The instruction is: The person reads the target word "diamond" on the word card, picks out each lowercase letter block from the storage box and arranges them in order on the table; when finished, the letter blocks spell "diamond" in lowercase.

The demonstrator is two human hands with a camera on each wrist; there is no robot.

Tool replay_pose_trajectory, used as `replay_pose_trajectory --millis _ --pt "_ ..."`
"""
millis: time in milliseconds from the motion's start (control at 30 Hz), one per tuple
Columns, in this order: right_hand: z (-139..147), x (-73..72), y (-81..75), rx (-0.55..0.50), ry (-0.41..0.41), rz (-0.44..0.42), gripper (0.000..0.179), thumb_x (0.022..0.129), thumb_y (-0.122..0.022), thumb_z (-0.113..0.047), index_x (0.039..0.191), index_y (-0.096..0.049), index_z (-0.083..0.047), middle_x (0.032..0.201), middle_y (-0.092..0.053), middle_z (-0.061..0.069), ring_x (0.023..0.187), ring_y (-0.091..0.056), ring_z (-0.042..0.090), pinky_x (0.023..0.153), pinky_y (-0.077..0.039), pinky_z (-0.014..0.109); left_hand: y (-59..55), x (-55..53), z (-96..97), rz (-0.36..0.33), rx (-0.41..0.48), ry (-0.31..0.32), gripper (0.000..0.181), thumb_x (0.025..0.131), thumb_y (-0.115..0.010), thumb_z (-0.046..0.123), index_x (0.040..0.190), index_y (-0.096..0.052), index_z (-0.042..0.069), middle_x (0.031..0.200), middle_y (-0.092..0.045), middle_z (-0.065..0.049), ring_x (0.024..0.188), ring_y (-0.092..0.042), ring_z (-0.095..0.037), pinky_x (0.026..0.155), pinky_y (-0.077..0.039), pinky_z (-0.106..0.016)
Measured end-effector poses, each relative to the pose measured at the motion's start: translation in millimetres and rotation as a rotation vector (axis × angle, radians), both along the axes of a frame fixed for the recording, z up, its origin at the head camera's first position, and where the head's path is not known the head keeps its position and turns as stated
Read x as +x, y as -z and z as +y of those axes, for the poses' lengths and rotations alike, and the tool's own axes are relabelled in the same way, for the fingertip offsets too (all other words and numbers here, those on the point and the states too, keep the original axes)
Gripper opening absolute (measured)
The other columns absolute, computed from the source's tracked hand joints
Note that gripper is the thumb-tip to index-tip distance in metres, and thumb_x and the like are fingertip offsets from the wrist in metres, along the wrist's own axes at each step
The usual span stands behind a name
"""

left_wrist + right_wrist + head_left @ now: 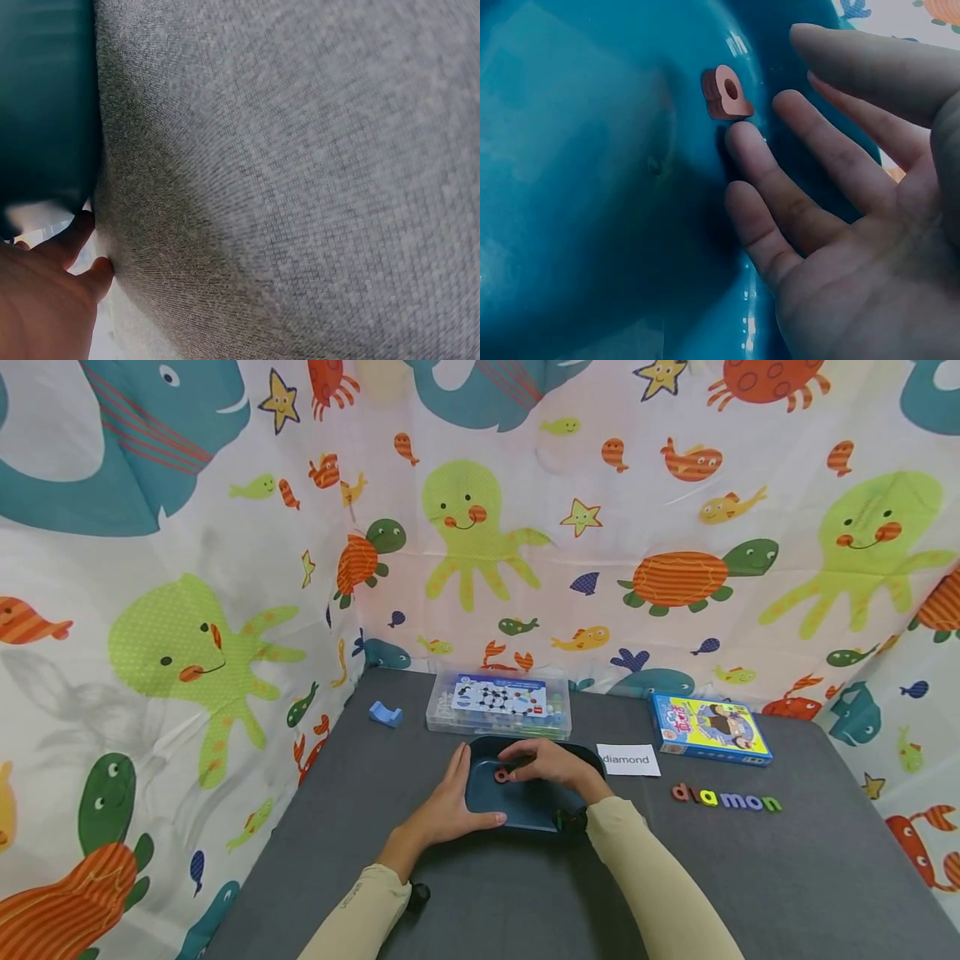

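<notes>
A dark teal tray [525, 806] sits mid-table. In it lies a small red toy letter [501, 774] with a round hole, shaped like an "a"; in the right wrist view the letter [726, 94] is close to the tray's curved wall. My left hand [446, 806] rests along the tray's left side with straight fingers, the thumb at the near edge. Over the tray is my right hand [551, 764], its spread, slightly bent fingers [750, 150] beside the letter and holding nothing. Whether a fingertip touches the letter, I cannot tell.
Behind the tray stands a clear plastic case [498, 703] of small parts. A blue piece [386, 714] lies left of it. To the right are a card [628, 760] reading "diamond", a blue-yellow box [708, 728] and a row of coloured letters [727, 799] spelling "diamon".
</notes>
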State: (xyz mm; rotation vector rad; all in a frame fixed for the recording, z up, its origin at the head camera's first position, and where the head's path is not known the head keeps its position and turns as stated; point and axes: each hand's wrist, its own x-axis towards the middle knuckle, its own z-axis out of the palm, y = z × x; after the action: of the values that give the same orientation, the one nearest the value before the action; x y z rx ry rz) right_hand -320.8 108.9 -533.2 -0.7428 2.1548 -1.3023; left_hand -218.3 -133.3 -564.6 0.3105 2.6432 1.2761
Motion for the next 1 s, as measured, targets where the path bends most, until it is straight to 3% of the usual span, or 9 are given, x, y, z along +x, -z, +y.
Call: replay_pose_trajectory --millis 133,333,467,733,867,1000 --pt "-1 -1.7 2.2 0.013 -0.024 0.016 0.045 0.098 -0.073 -0.002 0.141 -0.065 0.006 0.139 -0.066 0.024 0.118 -0.065 0.039 0.099 -0.055 0.045 0.6 0.2 -0.1 0.002 0.008 0.009 0.128 0.090 -0.082 0.057 0.173 0.004 0.012 0.179 0.011 -0.002 0.161 -0.019 -0.039 0.119 -0.031 -0.067" --pt "-3 -6.2 5.0 0.056 -0.061 0.023 0.045 0.098 -0.073 -0.002 0.142 -0.065 0.006 0.129 -0.070 0.025 0.102 -0.073 0.027 0.089 -0.059 0.041 -0.7 0.5 -0.9 0.002 0.016 0.010 0.129 0.089 -0.081 0.060 0.173 0.006 0.015 0.179 0.012 -0.002 0.160 -0.020 -0.040 0.117 -0.033 -0.069" --pt "-4 -8.6 4.2 0.086 -0.080 0.015 0.046 0.097 -0.074 -0.002 0.141 -0.065 0.005 0.125 -0.071 0.021 0.096 -0.072 0.020 0.088 -0.060 0.040 -1.3 -0.5 -1.6 0.007 0.021 0.009 0.129 0.089 -0.082 0.059 0.173 0.006 0.015 0.179 0.011 -0.002 0.160 -0.020 -0.040 0.117 -0.032 -0.069" --pt "-8 -9.0 4.5 0.153 -0.111 0.016 0.048 0.095 -0.075 -0.005 0.142 -0.066 0.001 0.109 -0.070 0.013 0.086 -0.064 0.020 0.078 -0.055 0.035 -2.7 -3.8 -3.6 0.014 0.019 0.023 0.129 0.089 -0.082 0.059 0.173 0.004 0.013 0.179 0.011 -0.001 0.159 -0.023 -0.040 0.118 -0.034 -0.067" --pt "-10 -7.1 4.5 0.177 -0.129 0.048 0.050 0.094 -0.075 -0.004 0.143 -0.065 0.001 0.109 -0.068 0.011 0.085 -0.061 0.021 0.076 -0.054 0.034 -2.1 -4.4 -3.9 0.018 0.013 0.026 0.129 0.089 -0.082 0.059 0.173 0.004 0.013 0.179 0.010 -0.001 0.159 -0.025 -0.039 0.118 -0.035 -0.066" --pt "-11 -4.4 5.8 0.196 -0.151 0.074 0.051 0.095 -0.076 -0.003 0.143 -0.063 0.005 0.113 -0.069 0.010 0.091 -0.062 0.021 0.081 -0.057 0.035 -0.1 -2.5 -3.6 0.012 0.007 0.032 0.128 0.090 -0.081 0.059 0.173 0.005 0.013 0.180 0.010 -0.004 0.159 -0.024 -0.040 0.117 -0.035 -0.066"
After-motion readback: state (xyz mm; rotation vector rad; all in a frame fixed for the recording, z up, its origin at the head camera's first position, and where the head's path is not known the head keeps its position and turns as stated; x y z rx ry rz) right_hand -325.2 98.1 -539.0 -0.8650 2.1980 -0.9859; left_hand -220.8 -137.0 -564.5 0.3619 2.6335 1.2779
